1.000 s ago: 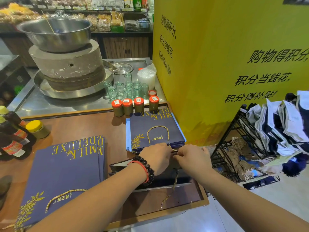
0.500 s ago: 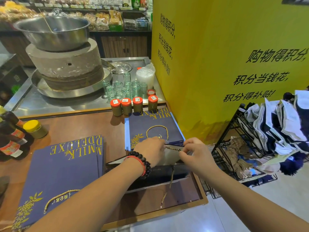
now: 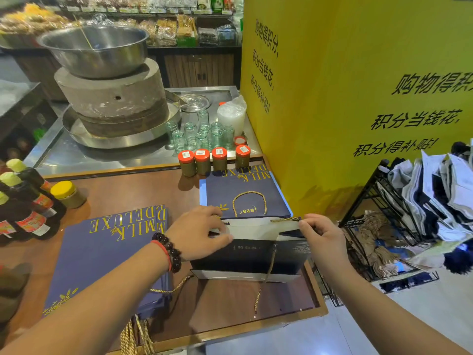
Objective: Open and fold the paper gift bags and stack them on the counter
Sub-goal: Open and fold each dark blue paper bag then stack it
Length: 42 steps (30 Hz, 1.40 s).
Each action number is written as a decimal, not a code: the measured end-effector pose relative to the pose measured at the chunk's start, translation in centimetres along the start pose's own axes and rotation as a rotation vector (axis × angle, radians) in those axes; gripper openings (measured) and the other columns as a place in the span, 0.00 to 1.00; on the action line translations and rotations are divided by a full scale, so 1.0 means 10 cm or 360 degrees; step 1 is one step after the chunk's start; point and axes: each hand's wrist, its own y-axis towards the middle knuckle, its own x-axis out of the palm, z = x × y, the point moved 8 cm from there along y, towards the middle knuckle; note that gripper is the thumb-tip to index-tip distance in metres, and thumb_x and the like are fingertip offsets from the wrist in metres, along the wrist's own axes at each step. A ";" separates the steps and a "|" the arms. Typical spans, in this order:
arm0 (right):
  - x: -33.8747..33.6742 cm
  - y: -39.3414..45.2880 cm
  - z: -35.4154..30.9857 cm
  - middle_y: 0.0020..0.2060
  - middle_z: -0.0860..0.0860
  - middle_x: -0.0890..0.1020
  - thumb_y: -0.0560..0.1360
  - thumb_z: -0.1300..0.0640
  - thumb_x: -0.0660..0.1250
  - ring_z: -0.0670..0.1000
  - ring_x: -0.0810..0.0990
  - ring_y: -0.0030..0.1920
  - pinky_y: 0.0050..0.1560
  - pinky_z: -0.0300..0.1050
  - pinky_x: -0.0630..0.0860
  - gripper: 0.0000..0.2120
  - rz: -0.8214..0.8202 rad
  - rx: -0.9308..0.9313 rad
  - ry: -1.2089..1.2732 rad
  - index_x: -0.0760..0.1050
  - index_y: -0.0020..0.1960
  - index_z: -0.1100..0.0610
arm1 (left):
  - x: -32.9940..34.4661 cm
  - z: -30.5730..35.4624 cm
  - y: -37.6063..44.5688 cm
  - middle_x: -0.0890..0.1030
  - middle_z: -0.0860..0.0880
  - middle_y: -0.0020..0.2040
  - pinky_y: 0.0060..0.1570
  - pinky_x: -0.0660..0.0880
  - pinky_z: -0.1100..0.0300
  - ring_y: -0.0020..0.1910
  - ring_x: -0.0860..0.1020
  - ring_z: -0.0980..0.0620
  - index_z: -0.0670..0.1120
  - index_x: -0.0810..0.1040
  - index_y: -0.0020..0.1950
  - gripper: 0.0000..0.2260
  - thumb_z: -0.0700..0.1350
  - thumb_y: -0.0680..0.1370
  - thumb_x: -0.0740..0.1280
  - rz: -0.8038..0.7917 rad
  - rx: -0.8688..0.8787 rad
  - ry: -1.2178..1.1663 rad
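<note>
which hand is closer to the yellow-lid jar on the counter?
Left. The left hand holds the open bag's left edge, across bare counter from the yellow-lid jar. The right hand grips the bag's far right edge, farther away.

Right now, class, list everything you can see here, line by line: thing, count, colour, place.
open gift bag: one, navy, counter front, held
flat bag stacks: two, navy, counter left and back right
jars: four, orange-lidded, counter back
glasses: several, clear, steel tray
stone mill: one, grey, under steel bowl
sauce bottles: three visible, dark, far left
wire rack: one, black, right
left hand: pinching bag rim
right hand: pinching bag rim
</note>
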 end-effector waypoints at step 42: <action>0.24 -1.53 2.29 0.28 0.58 0.77 0.73 0.72 0.65 0.55 0.77 0.29 0.32 0.43 0.74 0.09 -0.0264 0.1477 0.0188 0.77 0.35 0.64 | 0.11 -0.14 0.09 0.78 0.51 0.57 0.47 0.75 0.49 0.56 0.75 0.45 0.51 0.82 0.51 0.08 0.51 0.78 0.65 0.0308 0.0055 0.0319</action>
